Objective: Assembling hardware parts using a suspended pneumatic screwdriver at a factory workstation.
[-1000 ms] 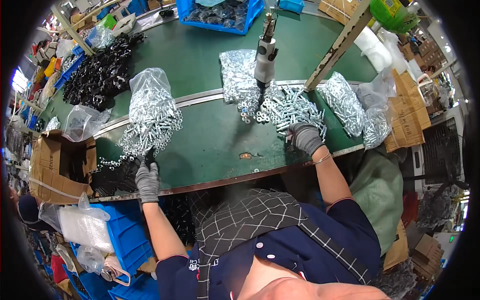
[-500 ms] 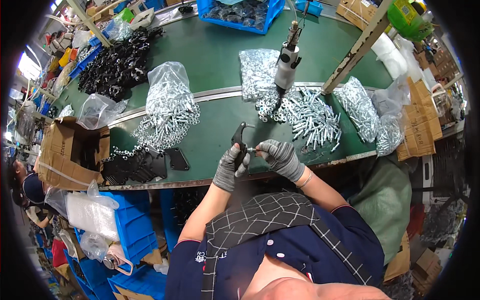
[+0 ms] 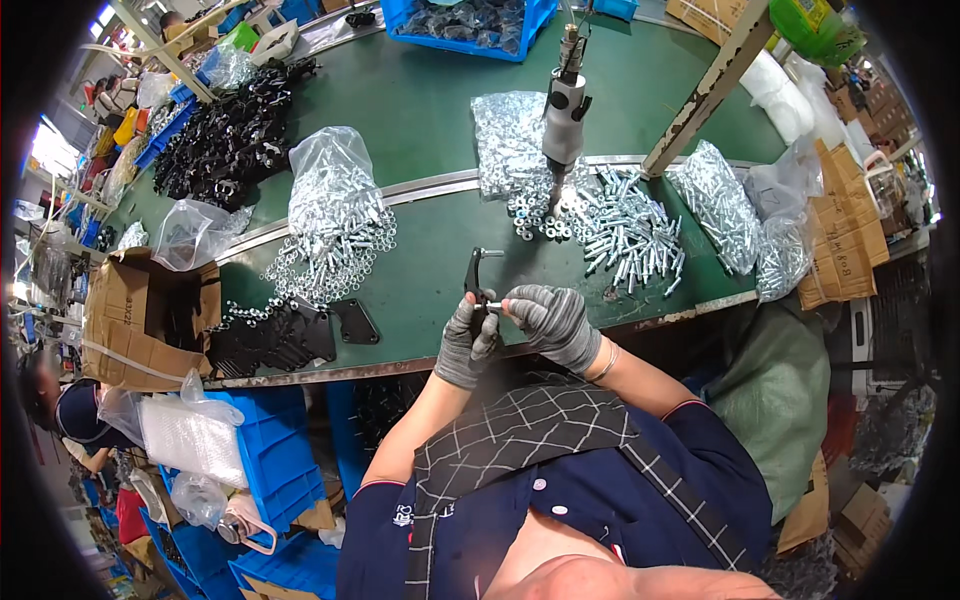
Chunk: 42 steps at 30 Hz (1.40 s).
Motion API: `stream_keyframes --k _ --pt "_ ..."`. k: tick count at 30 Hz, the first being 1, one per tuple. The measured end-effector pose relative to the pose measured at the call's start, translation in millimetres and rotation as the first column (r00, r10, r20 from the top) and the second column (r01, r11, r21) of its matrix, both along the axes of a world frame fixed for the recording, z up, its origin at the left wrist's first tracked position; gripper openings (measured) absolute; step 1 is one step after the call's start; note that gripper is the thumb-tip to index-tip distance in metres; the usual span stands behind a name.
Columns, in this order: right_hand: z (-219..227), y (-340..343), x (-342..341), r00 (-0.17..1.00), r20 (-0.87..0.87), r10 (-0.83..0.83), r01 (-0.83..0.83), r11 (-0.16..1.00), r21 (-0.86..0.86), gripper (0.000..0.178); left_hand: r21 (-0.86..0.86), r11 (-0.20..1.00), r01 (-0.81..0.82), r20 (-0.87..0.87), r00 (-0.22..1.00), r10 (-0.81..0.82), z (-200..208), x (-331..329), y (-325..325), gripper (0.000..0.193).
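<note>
Left hand (image 3: pixel 466 347) holds bracket (image 3: pixel 473 272), right hand (image 3: pixel 556 326) pinches pin (image 3: pixel 494 306)

The black bracket rises from the left hand's closed fingers, a metal stud (image 3: pixel 492 254) jutting rightward at its top. The right fingertips hold the silvery pin at the bracket, between both hands; whether it is inserted is unclear. Dark plates (image 3: pixel 275 342) lie left of the left hand, silvery fasteners (image 3: pixel 638 238) beyond the right, and a driver (image 3: pixel 565 130) hangs beyond both.
</note>
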State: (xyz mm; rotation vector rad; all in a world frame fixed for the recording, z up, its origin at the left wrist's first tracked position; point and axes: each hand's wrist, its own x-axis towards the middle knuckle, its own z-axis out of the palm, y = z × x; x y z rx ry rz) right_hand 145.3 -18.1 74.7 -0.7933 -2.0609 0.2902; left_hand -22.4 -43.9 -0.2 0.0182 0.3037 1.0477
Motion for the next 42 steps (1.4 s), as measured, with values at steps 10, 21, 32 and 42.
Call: stream_keyframes --k 10,21,32,42 --pt "-17.3 -0.7 5.3 0.999 -0.037 -0.011 0.008 0.995 -0.095 0.019 0.011 1.0 0.011 -0.096 0.995 -0.01 10.6 1.1 6.6 0.032" --pt "-40.7 94.4 89.3 0.746 0.609 -0.269 0.488 0.843 -0.226 0.024 0.113 0.979 0.167 -0.89 0.456 0.025 19.0 4.2 39.1 0.027" --pt "-49.1 87.0 50.3 0.977 0.21 0.033 0.101 0.798 -0.594 0.015 0.04 0.999 0.034 -0.825 0.565 0.014 16.4 2.1 38.8 0.028" --pt "-47.0 51.0 -2.5 0.993 -0.005 0.118 -0.102 0.839 -0.534 0.013 0.045 0.998 0.039 -0.853 0.522 0.018 15.7 5.8 42.1 0.028"
